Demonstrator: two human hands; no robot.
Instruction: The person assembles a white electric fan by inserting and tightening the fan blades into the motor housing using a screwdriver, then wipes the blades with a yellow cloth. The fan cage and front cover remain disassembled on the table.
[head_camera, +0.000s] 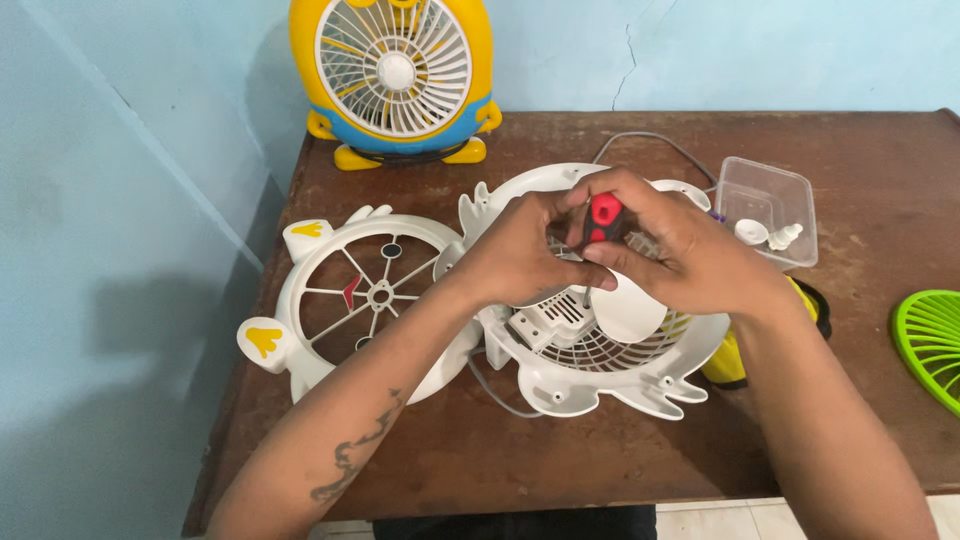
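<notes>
One brown bench carries everything. One whole yellow fan stands at its far edge. Two white fan shells lie in front: a front frame at left and a rear housing in the middle. One green grille pokes in at right. One clear tub holds two small white bits. Over the housing, the left hand and right hand both have fingers closed around one red-handled screwdriver, held upright, tip down in the housing.

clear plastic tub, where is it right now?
In the head view, the clear plastic tub sits on the wooden table at upper right, just beyond the right hand, left of the green grille.
</notes>
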